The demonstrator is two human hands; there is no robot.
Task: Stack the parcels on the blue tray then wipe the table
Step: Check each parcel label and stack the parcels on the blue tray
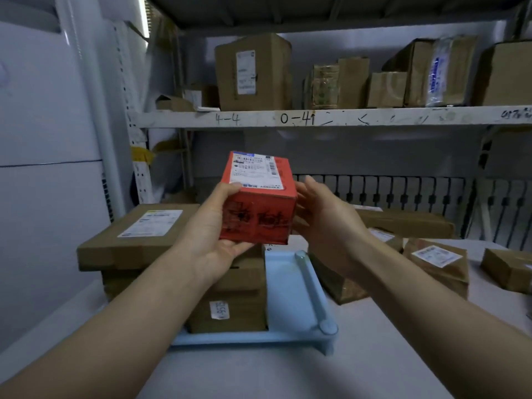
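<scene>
One red parcel (259, 203), one blue tray (290, 286), two hands, at least three brown parcels (230, 309) stacked on it (edges hidden), four more on the table (403, 341).

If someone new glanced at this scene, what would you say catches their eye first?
The bright red box, held up at the centre of the view between the left hand and right hand, stands out against all the brown cardboard. Just below it, the pale blue tray on the table already carries stacked brown parcels on its left side. Behind, a shelf with handwritten numbers holds more boxes.
</scene>
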